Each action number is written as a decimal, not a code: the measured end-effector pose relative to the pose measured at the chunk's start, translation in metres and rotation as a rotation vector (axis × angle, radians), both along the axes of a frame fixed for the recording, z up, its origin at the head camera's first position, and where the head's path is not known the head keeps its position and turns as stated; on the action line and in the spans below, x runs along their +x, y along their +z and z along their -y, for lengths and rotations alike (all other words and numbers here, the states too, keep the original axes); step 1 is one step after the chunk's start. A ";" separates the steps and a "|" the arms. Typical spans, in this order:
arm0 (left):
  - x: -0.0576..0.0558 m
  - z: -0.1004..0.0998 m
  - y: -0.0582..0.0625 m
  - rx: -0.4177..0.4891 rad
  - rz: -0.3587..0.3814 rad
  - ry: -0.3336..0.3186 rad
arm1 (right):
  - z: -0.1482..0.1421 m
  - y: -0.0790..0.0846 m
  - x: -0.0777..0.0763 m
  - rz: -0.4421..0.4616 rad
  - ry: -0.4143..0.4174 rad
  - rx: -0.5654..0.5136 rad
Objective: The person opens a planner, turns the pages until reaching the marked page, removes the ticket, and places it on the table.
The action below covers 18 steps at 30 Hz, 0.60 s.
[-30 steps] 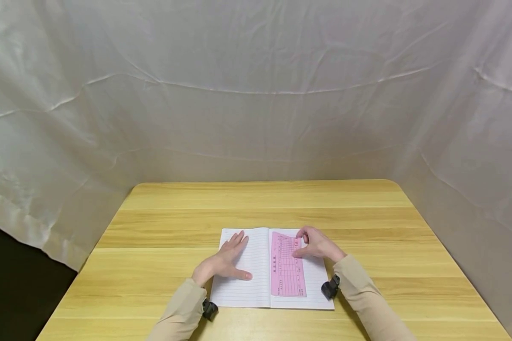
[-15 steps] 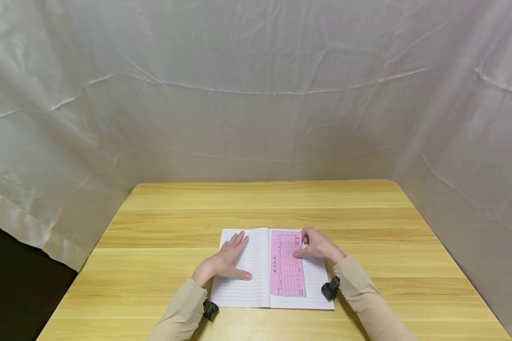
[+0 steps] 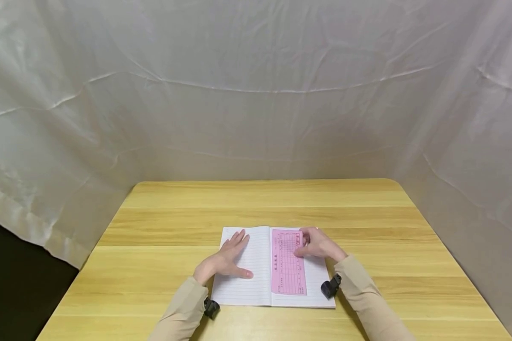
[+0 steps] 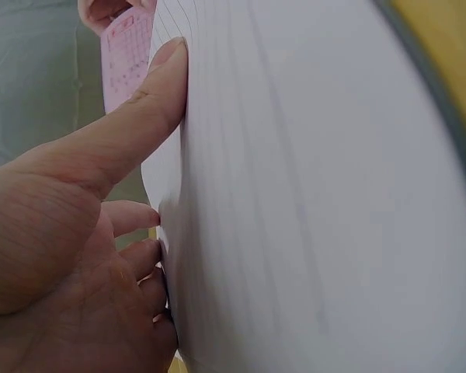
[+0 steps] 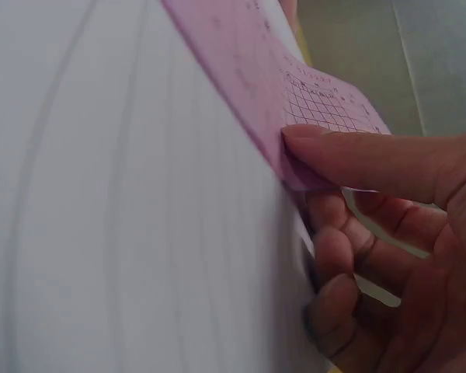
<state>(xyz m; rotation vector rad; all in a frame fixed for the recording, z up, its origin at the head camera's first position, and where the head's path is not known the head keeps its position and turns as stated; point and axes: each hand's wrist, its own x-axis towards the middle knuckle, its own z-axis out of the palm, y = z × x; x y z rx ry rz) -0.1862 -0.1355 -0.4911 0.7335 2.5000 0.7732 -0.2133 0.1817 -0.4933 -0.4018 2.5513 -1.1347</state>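
An open notebook with ruled white pages lies on the wooden table. Across its right page is a pink printed form slip, set lengthwise beside the spine. My left hand rests spread on the left page, thumb pointing toward the spine. In the left wrist view its thumb lies along the paper. My right hand pinches the far right part of the slip. The right wrist view shows the thumb on top of the pink slip, whose edge bends up there, with the other fingers curled beneath.
The wood-grain table extends around the notebook on all sides. Grey fabric curtain hangs behind it and along both sides. A small black camera is strapped to each wrist, the right camera close over the notebook's right edge.
The slip's far end, bent and skewed a second ago, now lies straighter, its far right corner reaching further right beside my right fingers. My left hand has kept its place.
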 end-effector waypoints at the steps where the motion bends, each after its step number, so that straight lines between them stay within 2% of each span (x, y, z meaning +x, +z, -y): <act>1: 0.000 0.000 0.000 0.000 -0.002 -0.001 | -0.001 0.000 0.000 0.007 0.007 -0.024; 12: -0.001 0.000 -0.001 -0.007 -0.005 0.000 | -0.022 -0.001 0.002 0.184 0.059 -0.360; 18: -0.001 0.000 -0.001 -0.003 -0.001 -0.005 | -0.037 -0.002 0.000 0.250 -0.005 -0.477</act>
